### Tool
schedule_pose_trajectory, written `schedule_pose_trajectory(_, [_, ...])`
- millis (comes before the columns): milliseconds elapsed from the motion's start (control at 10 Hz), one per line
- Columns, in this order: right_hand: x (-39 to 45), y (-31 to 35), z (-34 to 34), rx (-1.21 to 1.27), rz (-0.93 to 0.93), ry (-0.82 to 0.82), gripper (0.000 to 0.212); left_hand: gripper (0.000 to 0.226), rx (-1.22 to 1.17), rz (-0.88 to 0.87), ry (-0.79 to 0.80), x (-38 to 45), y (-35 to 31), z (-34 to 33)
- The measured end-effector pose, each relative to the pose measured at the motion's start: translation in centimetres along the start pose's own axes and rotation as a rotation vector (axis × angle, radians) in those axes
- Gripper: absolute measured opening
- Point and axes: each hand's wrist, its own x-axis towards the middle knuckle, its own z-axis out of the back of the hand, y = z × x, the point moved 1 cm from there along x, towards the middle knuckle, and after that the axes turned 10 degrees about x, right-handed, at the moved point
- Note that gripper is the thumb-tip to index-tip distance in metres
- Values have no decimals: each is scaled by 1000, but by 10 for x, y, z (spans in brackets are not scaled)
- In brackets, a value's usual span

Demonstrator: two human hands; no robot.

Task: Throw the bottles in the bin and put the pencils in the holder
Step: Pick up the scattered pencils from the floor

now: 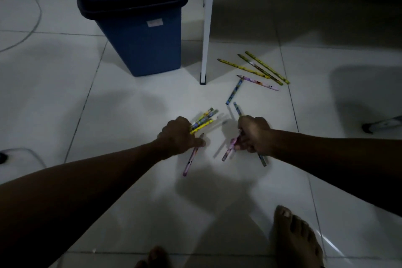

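Pencils part-gathered: left hand (181,137) clutching a bundle (202,120), right hand (253,134) gripping two; five loose pencils (255,69) remaining on floor (130,115), holder unseen.

left hand (181,136): arm extended, fist closed around pencil bundle (202,120) | right hand (254,134): arm extended, fingers curled on two pencils (231,148) | bare feet (293,239) below
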Motion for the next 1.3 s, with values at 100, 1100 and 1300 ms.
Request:
schedule_pose_trajectory(100, [12, 7, 19, 21, 1, -52, 14, 72, 266, -52, -7, -8, -5, -9])
schedule_pose_trajectory(1100, [81, 90, -9, -539, 391, -94, 41, 14, -975, 38, 20, 9, -88, 52])
schedule_pose_trajectory(1300, [87, 89, -21, -431, 404, -208, 37, 14, -1100, 9, -15, 10, -88, 40])
